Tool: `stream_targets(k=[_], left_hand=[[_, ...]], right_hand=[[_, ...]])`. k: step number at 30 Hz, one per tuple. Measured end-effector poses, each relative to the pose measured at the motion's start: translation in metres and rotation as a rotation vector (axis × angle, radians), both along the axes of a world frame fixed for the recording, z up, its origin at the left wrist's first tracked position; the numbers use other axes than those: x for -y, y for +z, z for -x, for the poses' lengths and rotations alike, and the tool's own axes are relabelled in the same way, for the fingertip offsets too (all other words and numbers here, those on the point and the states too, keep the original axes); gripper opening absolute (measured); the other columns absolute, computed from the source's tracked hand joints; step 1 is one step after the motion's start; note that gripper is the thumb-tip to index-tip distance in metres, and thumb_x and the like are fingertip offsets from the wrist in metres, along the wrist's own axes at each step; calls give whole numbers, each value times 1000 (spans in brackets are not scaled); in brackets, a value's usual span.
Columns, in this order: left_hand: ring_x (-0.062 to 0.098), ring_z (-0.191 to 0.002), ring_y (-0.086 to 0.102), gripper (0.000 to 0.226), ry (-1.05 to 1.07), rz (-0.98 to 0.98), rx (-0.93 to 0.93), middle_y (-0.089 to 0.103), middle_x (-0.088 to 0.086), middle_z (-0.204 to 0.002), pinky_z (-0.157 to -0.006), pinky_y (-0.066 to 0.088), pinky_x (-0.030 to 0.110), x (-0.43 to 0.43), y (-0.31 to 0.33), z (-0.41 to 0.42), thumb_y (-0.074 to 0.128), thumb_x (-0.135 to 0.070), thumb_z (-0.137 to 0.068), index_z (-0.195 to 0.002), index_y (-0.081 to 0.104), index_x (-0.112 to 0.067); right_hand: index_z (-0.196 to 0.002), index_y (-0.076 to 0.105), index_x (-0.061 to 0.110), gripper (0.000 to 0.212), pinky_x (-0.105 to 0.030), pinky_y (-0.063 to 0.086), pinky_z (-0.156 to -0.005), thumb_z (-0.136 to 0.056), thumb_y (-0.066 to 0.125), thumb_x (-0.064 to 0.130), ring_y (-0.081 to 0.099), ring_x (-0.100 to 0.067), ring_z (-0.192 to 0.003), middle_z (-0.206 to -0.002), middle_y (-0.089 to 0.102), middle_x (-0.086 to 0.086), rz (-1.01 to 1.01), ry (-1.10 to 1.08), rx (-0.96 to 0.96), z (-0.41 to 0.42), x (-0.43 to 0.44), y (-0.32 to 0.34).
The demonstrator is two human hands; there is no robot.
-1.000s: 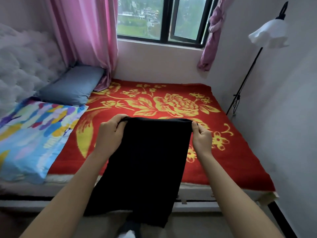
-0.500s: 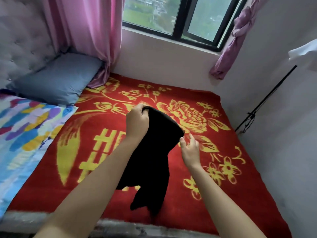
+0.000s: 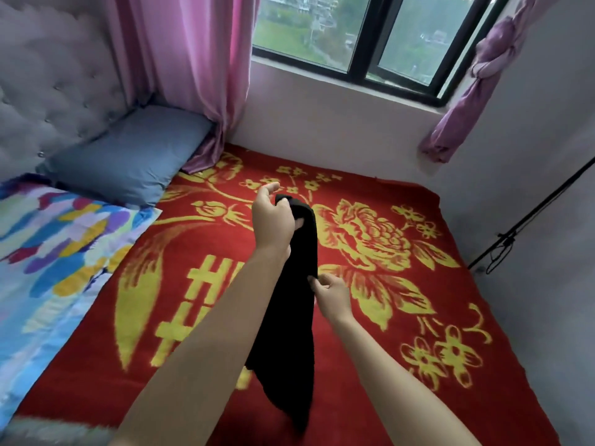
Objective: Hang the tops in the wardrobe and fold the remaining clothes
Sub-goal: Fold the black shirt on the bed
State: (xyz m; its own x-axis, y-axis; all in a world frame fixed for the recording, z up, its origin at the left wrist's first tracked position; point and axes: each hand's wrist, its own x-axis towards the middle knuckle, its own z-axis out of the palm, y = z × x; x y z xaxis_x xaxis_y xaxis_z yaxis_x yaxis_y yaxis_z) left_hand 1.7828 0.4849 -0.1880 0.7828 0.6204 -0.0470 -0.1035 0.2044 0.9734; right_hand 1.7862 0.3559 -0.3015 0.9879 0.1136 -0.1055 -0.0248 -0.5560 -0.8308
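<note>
Head view: looking down across a bed from its near side.
Left hand: raised over the middle of the blanket, fingers curled round the top end of the black garment, forefinger lifted free.
Right hand: lower, just right of the left forearm, pinching the garment's right edge between thumb and fingertips.
Black garment: gathered into a narrow hanging strip, dropping past the left forearm toward the bed's near edge; whether its lower end touches the blanket cannot be told.
Red blanket: spread flat, yellow flowers, with broad bare stretches left and right of the arms.
Blanket edges: far edge against the wall under the window; right edge close beside the right wall; left edge meeting the multicoloured bedding.
Blue pillow: far left corner, against the tufted headboard, touching the pink curtain.
Lamp stand: thin black pole slanting along the right wall, beyond the blanket's right edge, well apart from both hands.
Knotted purple curtain: hanging at the window's right end, above the blanket's far right corner.
</note>
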Motion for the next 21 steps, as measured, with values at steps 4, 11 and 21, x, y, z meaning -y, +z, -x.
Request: stream_targets(k=[4, 11, 21], left_hand=[[17, -86, 58, 32, 73, 38, -27, 52, 3, -103, -75, 57, 36, -35, -1, -3, 37, 2, -93, -114, 53, -15], [25, -102, 53, 56, -128, -19, -328, 49, 17, -124, -83, 47, 37, -76, -57, 23, 49, -3, -89, -141, 31, -14], [31, -125, 43, 57, -356, -1099, 153, 50, 6, -136, -99, 40, 47, -24, -97, 67, 74, -17, -77, -130, 54, -21]], right_hand=[[-59, 44, 12, 38, -19, 23, -39, -96, 50, 16, 30, -8, -40, -46, 36, 6, -130, 0, -21, -19, -6, 14], [-95, 61, 4, 29, -40, 51, -83, -100, 42, 25, 62, -28, -91, -97, 64, -12, -376, -28, -306, -37, 0, 53], [-92, 67, 7, 26, -28, 53, -56, -95, 53, 30, 71, -23, -73, -84, 72, -11, -354, 146, -312, -49, -2, 80]])
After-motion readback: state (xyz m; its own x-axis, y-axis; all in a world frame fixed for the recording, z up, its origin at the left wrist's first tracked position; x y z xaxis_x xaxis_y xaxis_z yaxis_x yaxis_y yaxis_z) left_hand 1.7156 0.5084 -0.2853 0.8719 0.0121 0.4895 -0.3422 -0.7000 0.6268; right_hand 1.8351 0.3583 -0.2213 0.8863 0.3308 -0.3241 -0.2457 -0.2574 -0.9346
